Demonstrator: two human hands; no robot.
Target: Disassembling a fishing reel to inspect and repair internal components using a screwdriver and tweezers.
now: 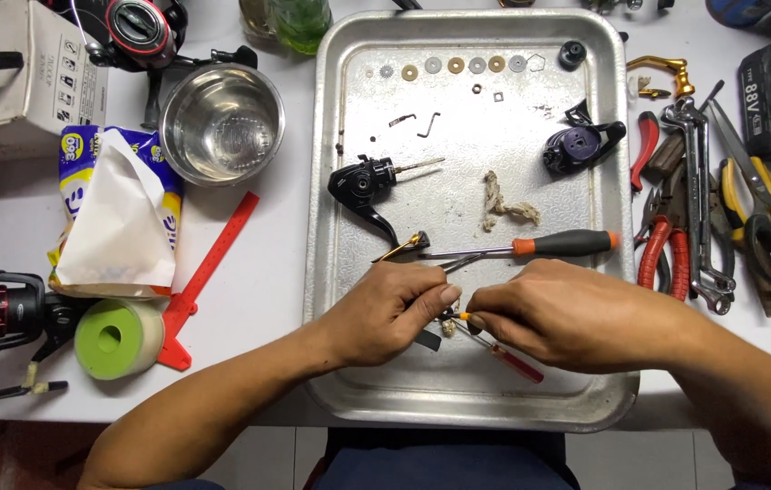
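Both my hands meet over the near part of a metal tray [617,227]. My left hand [383,310] pinches a small dark reel part with tweezers whose tips lie toward the upper right. My right hand [559,313] grips a small red-handled screwdriver [514,362], its tip at that part. Just beyond my hands lies an orange-and-black screwdriver [540,245]. A black reel body [364,186] with a shaft sits at the tray's left, a dark purple rotor [576,145] at its right.
A row of washers and small parts [454,65] lines the tray's far edge. Pliers, scissors and wrenches [703,218] lie right of the tray. A steel bowl [222,124], tissue pack [117,213], green tape roll [116,338] and red strip [208,268] sit on the left.
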